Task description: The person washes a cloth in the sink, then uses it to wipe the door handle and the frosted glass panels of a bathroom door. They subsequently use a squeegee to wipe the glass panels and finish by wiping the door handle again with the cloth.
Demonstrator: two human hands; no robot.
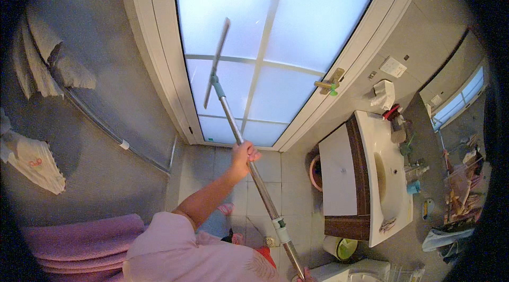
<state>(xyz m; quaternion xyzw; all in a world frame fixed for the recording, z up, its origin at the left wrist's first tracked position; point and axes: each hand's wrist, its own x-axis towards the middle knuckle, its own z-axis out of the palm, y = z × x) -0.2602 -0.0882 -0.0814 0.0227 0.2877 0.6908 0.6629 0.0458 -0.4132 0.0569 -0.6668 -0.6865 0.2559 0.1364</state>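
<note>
I hold a long-handled squeegee with a silvery metal pole and pale green joints. My left hand is closed round the pole about midway, with the arm stretched forward. Low at the picture's edge, my right hand shows only in part, closed round the pole's near end. The long, thin grey head is tilted up in front of the frosted glass door; whether it touches the glass I cannot tell. A white frame surrounds the door, and its handle is on the right.
A washbasin on a brown-and-white cabinet stands at right, below a mirror. A bin sits near it. Cloths and a rail line the left wall. Folded pink towels lie lower left. Tiles cover the floor.
</note>
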